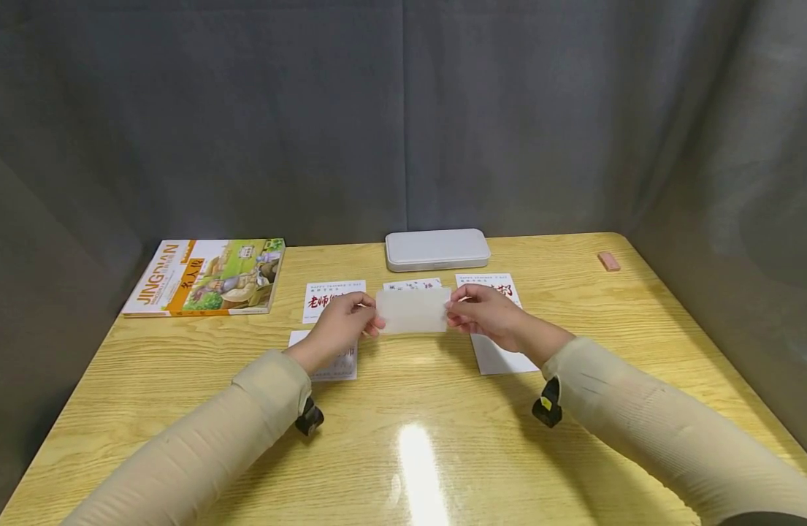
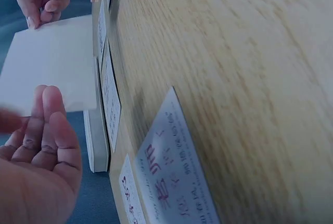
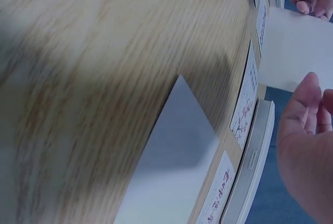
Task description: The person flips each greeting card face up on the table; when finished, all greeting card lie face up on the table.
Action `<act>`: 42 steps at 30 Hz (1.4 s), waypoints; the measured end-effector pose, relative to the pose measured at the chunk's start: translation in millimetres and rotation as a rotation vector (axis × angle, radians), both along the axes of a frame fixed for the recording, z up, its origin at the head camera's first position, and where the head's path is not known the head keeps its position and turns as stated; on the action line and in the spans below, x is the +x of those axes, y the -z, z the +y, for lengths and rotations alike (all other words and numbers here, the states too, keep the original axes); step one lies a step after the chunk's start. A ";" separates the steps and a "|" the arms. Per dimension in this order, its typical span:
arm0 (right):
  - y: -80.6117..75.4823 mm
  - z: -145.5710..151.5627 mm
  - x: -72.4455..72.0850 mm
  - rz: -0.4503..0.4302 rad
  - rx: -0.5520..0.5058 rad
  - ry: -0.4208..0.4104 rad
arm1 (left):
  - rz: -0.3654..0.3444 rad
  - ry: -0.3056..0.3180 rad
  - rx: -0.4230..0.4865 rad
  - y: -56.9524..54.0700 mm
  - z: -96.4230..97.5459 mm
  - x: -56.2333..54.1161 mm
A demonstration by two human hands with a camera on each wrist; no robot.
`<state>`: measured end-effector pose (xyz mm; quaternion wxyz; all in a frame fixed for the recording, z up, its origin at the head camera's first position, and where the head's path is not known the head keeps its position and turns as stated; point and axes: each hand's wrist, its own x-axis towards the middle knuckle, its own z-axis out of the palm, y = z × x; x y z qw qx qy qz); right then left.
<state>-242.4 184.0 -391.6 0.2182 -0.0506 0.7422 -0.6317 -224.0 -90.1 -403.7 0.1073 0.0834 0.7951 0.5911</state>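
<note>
A blank off-white card [image 1: 412, 310] is held up above the table between the two hands. My left hand [image 1: 340, 323] pinches its left end, and my right hand [image 1: 491, 315] pinches the right end. Below and behind it lies a printed card [image 1: 412, 284], partly covered. Red lettering marks the upper left card [image 1: 314, 301] and the lower left card [image 1: 337, 369], both partly hidden by the left hand. On the right are another printed card [image 1: 485, 280] and a plain white card [image 1: 502, 358], with the right hand above them.
A white case [image 1: 437, 250] stands at the back of the wooden table [image 1: 403, 402]. Magazines or books [image 1: 206, 277] lie at the back left. A small pink block [image 1: 609, 261] sits at the back right. Grey curtains [image 1: 278, 124] enclose the table's back and sides.
</note>
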 end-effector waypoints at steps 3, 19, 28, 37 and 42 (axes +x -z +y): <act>1.1 0.6 0.5 -0.011 -0.019 -0.008 | -0.033 -0.016 0.091 1.5 0.4 -0.6; 14.7 -6.3 2.0 0.041 0.025 0.040 | -0.003 -0.028 -0.057 16.1 0.9 -0.2; 15.1 -12.3 5.2 0.054 0.114 -0.113 | -0.019 0.112 -0.091 15.1 6.3 2.6; 14.0 -23.5 9.8 0.070 0.169 -0.190 | 0.010 0.160 -0.101 16.2 7.8 5.7; 16.5 -22.9 8.1 0.060 0.111 -0.109 | -0.044 0.043 0.061 20.2 -0.2 1.0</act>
